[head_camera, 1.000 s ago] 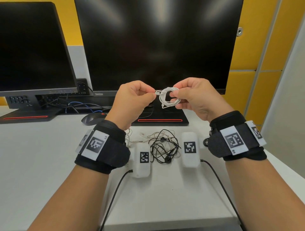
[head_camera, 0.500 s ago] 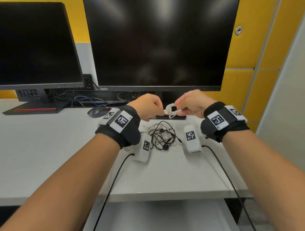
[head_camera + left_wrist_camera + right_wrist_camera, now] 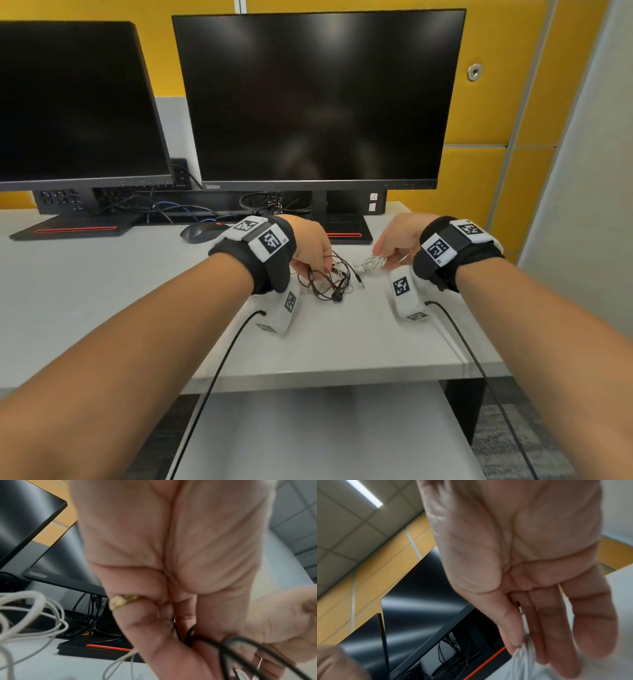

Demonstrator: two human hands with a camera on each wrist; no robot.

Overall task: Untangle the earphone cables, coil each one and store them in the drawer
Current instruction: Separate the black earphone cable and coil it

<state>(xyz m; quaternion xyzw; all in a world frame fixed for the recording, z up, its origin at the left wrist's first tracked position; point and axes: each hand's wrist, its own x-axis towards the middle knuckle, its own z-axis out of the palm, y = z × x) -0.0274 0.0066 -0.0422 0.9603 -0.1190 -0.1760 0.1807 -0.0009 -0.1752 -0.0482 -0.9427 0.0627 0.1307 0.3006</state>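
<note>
White desk [image 3: 102, 291] under two dark monitors, yellow panels behind, and both hands are down at the work. Left hand [image 3: 310, 248] sits at ten o'clock of the black earphone tangle [image 3: 329, 282], fingers curled, pinching a black strand, as the left wrist view [image 3: 193, 635] shows. That tangle lies loose on the desk, spreading toward four o'clock from the fingertips, a pale cable threaded through it. Right hand [image 3: 397, 240] is at two o'clock of the tangle, fingers nearly straight, tips nipping the white coil [image 3: 371, 263], which rests on or just above the desk, I can't tell which. White coil looks done; black one isn't started. Left hand is plainly nearer the tangle, so the lift is its job. No drawer in sight yet.
</note>
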